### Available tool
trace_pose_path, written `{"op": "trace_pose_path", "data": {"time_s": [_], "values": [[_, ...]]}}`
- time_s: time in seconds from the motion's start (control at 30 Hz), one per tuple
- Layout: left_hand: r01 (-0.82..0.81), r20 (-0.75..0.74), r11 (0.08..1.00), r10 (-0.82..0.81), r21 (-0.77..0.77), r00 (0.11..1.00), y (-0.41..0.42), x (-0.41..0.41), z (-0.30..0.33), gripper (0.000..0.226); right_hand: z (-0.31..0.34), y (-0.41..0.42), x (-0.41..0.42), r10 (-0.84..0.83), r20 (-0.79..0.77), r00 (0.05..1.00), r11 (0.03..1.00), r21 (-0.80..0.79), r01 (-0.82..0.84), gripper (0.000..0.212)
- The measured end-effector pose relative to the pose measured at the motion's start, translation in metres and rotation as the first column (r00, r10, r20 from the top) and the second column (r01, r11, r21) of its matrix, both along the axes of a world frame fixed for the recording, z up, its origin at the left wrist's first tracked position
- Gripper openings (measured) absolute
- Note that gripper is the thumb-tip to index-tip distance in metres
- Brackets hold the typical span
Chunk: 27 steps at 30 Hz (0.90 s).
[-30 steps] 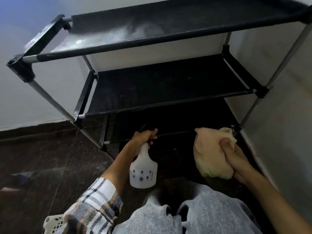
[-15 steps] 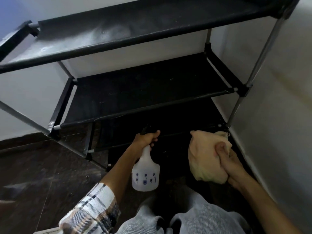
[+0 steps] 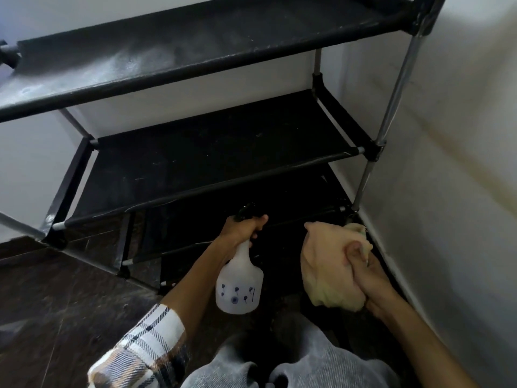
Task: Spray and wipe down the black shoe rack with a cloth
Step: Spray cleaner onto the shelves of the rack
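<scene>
- Compared with a second ago, the view has swung to the right and dropped closer: the rack's left end has slid out of sight and the right wall now fills more of the scene, while both hands sit almost where they were.
- The left hand (image 3: 244, 229) grips the neck of the white spray bottle (image 3: 239, 287), fingers wrapped round the dark trigger head, which points towards the lowest tier.
- The right hand (image 3: 363, 271) clutches a bunched pale cloth (image 3: 326, 264), held just beside the bottle and near the rack's lower right corner post.
- The black shoe rack (image 3: 212, 158) stands against the wall in the corner, directly in front of the crouching person's grey-trousered knees.
- Its top shelf (image 3: 134, 61) shows a pale, hazy sheen over its left half, which looks to me like spray or dust lying there; I cannot tell which.
- The middle shelf shows small pale specks and looks dry.
- My judgement: spraying is under way and now aimed at the bottom; most of the wiping seems left to do.
</scene>
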State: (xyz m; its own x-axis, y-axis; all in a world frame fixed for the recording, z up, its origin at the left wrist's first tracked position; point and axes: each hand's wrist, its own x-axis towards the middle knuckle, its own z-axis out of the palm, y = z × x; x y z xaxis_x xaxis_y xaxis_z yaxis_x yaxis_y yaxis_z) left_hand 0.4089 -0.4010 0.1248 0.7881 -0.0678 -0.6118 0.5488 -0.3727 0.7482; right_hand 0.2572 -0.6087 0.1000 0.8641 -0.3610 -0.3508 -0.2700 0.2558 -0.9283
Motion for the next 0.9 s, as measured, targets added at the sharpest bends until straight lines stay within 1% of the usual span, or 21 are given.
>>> {"op": "trace_pose_path", "data": {"time_s": [0.07,0.1,0.13,0.23,0.27,0.4,0.47,0.53,0.63,0.73,0.8,0.9], "values": [[-0.001,-0.039,1.0,0.002,0.018,0.999,-0.008,0.0,-0.001,0.032,-0.002,-0.003,-0.004,0.006,0.007,1.0,1.0,-0.01,-0.006,0.102],[0.008,-0.064,1.0,-0.006,0.027,0.998,-0.012,0.0,-0.002,0.037,0.0,-0.004,-0.006,0.007,0.008,1.0,1.0,-0.02,-0.007,0.099],[0.015,-0.075,0.999,-0.012,0.033,0.997,-0.016,-0.001,-0.003,0.041,0.001,-0.005,-0.008,0.007,0.01,1.0,1.0,-0.025,-0.007,0.088],[-0.006,-0.065,0.999,0.008,0.033,0.998,-0.023,-0.001,-0.004,0.038,0.004,-0.005,-0.01,-0.056,0.009,0.998,0.998,-0.027,0.056,0.021],[-0.016,-0.059,1.0,0.017,0.024,0.998,-0.026,0.0,-0.003,0.035,0.003,-0.006,-0.011,-0.075,0.003,0.997,0.997,-0.036,0.075,0.014],[0.005,0.007,1.0,-0.005,-0.008,1.0,-0.037,-0.001,-0.001,0.033,0.002,-0.01,-0.013,-0.087,-0.007,0.996,0.996,-0.037,0.086,0.015],[-0.02,0.025,1.0,0.02,0.004,0.999,-0.041,-0.002,-0.002,0.038,0.002,-0.009,-0.015,-0.083,-0.004,0.997,0.996,-0.038,0.082,0.016],[-0.041,0.012,0.999,0.041,0.006,0.999,-0.045,-0.002,-0.002,0.042,0.002,-0.01,-0.017,-0.077,-0.008,0.997,0.996,-0.051,0.076,0.016],[-0.013,0.026,1.0,0.013,0.027,1.0,-0.048,-0.005,-0.001,0.031,0.003,-0.01,-0.018,-0.06,-0.018,0.998,0.997,-0.044,0.06,0.013],[-0.028,0.057,0.999,0.025,0.042,0.998,-0.05,-0.01,0.001,0.023,0.002,-0.008,-0.015,-0.046,-0.024,0.999,0.998,-0.035,0.045,0.016],[0.004,0.056,1.0,-0.005,0.012,0.998,-0.052,-0.013,0.004,0.023,0.0,-0.009,-0.013,-0.045,-0.032,0.998,0.999,-0.026,0.044,0.019],[0.111,0.039,0.994,-0.11,-0.01,0.993,-0.062,-0.021,0.009,0.026,0.004,-0.008,-0.012,-0.052,-0.031,0.998,0.998,-0.029,0.051,0.02]]}}
